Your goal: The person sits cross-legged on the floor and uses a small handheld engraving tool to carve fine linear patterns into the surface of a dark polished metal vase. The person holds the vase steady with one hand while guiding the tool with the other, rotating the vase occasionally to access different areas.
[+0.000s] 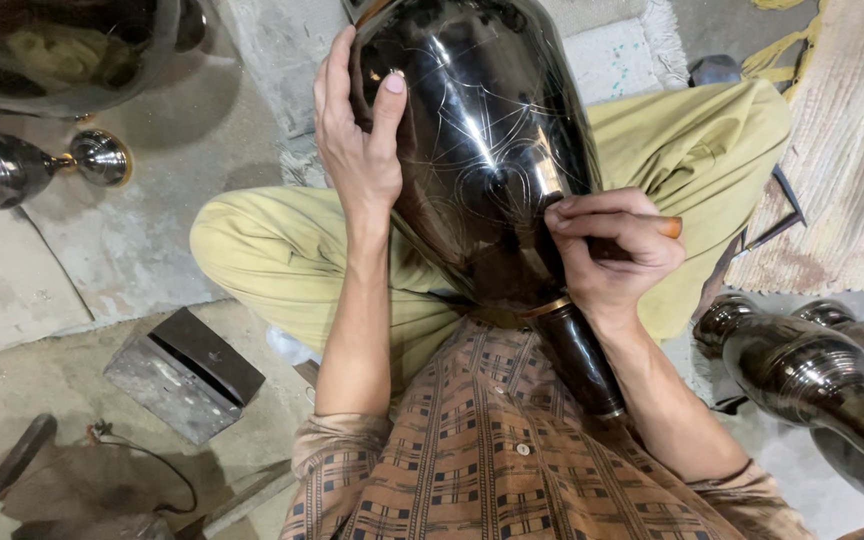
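Steadying a large glossy black metal vase (pixel 482 150) across the lap, the left hand (pixel 357 150) lies spread on its flank; right hand (pixel 607 250) fingers pinch together near its neck, which points bodyward.

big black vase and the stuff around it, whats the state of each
big black vase: lying tilted across the lap, scratched line pattern on it
left hand: flat against the vase side, fingers spread
right hand: fingers curled, pressed to the vase near its neck
dark vases: lying on the floor at right
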